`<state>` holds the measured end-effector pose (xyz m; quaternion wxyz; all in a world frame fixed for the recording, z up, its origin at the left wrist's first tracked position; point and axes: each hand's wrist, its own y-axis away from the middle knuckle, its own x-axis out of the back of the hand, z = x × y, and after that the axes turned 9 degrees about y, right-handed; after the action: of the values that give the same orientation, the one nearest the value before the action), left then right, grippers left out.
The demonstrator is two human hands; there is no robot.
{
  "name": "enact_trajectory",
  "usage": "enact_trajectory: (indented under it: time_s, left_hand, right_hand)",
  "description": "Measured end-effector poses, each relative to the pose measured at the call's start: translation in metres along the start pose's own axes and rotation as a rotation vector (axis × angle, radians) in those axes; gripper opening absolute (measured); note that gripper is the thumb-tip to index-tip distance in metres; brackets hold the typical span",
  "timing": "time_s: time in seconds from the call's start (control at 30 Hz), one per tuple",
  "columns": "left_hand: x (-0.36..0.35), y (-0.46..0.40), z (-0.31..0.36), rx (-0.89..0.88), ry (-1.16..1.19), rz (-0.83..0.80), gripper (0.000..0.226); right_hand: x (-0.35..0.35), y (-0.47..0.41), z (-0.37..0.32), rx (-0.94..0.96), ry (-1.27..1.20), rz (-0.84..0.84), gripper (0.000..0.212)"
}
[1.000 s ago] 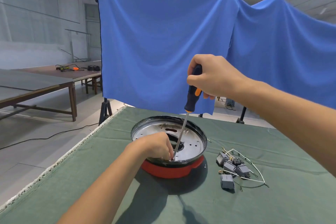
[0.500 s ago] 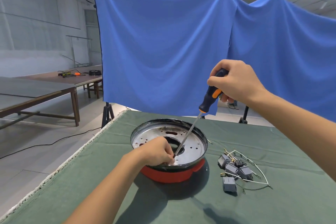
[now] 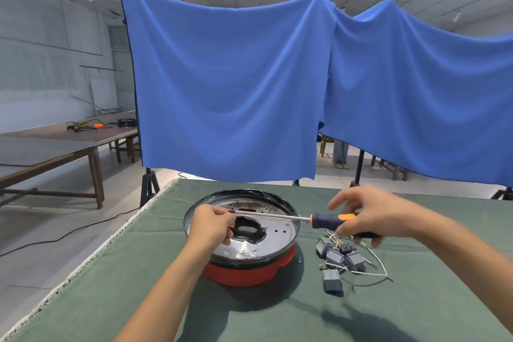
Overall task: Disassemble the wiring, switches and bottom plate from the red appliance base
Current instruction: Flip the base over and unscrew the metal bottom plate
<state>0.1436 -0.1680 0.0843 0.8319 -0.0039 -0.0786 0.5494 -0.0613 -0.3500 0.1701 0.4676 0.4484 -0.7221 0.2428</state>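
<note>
The red appliance base (image 3: 241, 272) sits upside down on the green table cloth (image 3: 138, 286). Its shiny metal bottom plate (image 3: 277, 233), with a dark hole in the middle, faces up. My right hand (image 3: 369, 216) grips the dark blue and orange handle of a screwdriver (image 3: 330, 219). The tool lies almost level above the plate, with its shaft pointing left. My left hand (image 3: 212, 226) hovers over the plate's left side, and its thumb and forefinger pinch at the screwdriver's tip. Anything small between those fingers is hidden.
Several grey switches with white wires (image 3: 338, 258) lie in a loose pile on the cloth just right of the base. The table's left edge (image 3: 116, 233) runs diagonally. Blue cloth hangs on stands behind the table. Wooden tables stand far left.
My right hand has swung the screwdriver from upright in the plate down to nearly level and moved right. My left hand has lifted from the plate's near rim to the tool's tip.
</note>
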Motion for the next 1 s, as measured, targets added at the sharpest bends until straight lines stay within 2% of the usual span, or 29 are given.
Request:
enact_trajectory:
  time_s: [0.1, 0.17, 0.23, 0.33, 0.37, 0.47, 0.53, 0.63, 0.9, 1.0]
  left_hand:
    - [-0.006, 0.009, 0.006, -0.008, 0.125, 0.034, 0.022]
    - [-0.013, 0.018, 0.011, -0.026, 0.201, 0.018, 0.019]
    - [-0.021, 0.029, 0.015, -0.03, 0.285, -0.027, 0.017]
    - [-0.034, 0.043, 0.017, -0.012, 0.381, -0.117, 0.017]
    - [-0.038, 0.047, 0.018, 0.003, 0.411, -0.141, 0.018]
    - [-0.052, 0.052, 0.019, 0.043, 0.452, -0.174, 0.019]
    - [-0.061, 0.051, 0.018, 0.037, 0.426, -0.173, 0.022]
    - [-0.07, 0.05, 0.016, 0.001, 0.37, -0.145, 0.028]
    - [-0.079, 0.049, 0.01, -0.159, 0.191, -0.095, 0.026]
    - [-0.076, 0.048, 0.008, -0.193, 0.133, -0.09, 0.025]
  right_hand:
    - [-0.029, -0.001, -0.002, -0.007, 0.44, 0.062, 0.015]
    - [-0.049, -0.006, -0.002, -0.035, 0.512, 0.125, 0.017]
    - [-0.066, -0.012, 0.0, -0.048, 0.308, 0.174, 0.018]
    - [-0.083, -0.017, 0.001, -0.012, -0.297, 0.236, 0.028]
    - [-0.087, -0.019, 0.001, 0.013, -0.426, 0.267, 0.03]
    - [-0.097, -0.025, 0.004, 0.099, -0.61, 0.372, 0.031]
    - [-0.099, -0.029, 0.005, 0.153, -0.715, 0.394, 0.023]
    - [-0.101, -0.031, 0.006, 0.205, -0.758, 0.384, 0.012]
    - [-0.106, -0.034, 0.003, 0.232, -0.712, 0.432, 0.024]
    - [-0.107, -0.033, 0.002, 0.241, -0.668, 0.464, 0.021]
